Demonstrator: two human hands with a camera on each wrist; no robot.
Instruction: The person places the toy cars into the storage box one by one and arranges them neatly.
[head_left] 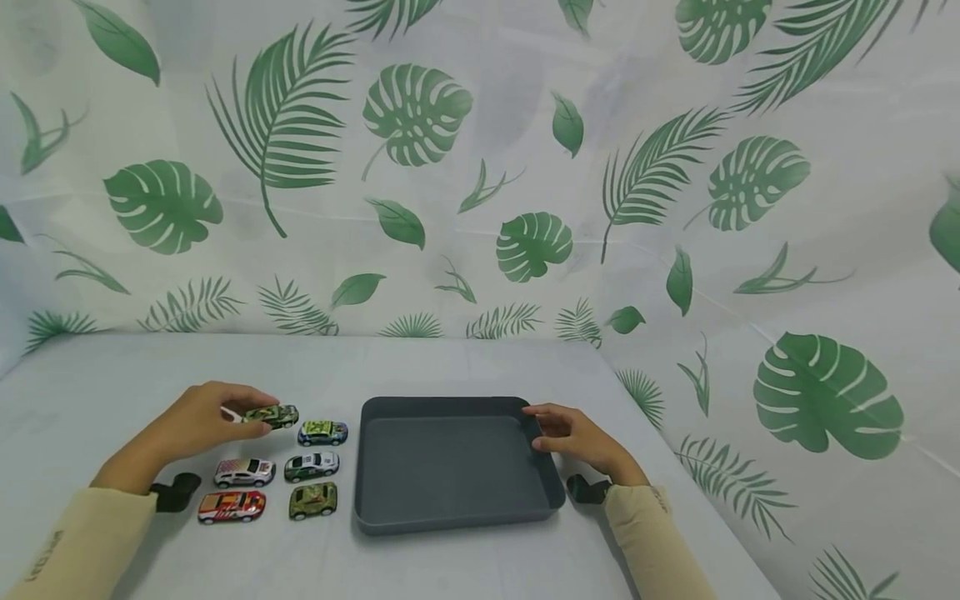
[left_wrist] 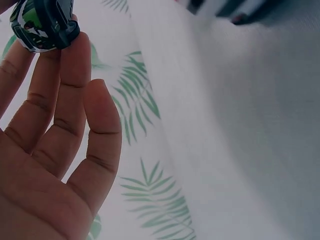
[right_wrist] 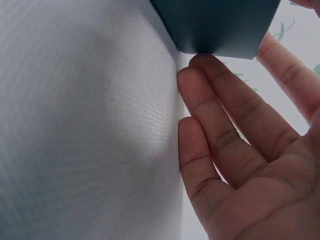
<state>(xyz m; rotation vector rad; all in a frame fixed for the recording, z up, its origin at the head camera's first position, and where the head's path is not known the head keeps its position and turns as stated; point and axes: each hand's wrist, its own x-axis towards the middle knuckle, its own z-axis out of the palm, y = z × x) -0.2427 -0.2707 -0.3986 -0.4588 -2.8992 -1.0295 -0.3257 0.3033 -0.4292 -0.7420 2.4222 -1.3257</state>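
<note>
My left hand [head_left: 198, 421] pinches a green camouflage toy car [head_left: 272, 416] between thumb and fingers; in the left wrist view the toy car [left_wrist: 42, 25] shows at the fingertips, partly cut off by the frame. Close by on the table stand more toy cars: a yellow-green and blue one [head_left: 323, 432], a white and green one [head_left: 311, 466], a white and pink one [head_left: 244, 472], a red one [head_left: 232, 506] and an olive one [head_left: 312, 500]. Beside the dark grey tray [head_left: 457, 521], my right hand [head_left: 581, 437] touches its right side near the far corner, fingers nearly straight.
A white cloth [head_left: 465, 575] covers the table. Behind and to the right hangs a white curtain [head_left: 465, 250] with green leaf prints. The tray sits between the group of cars and my right hand, its rim low.
</note>
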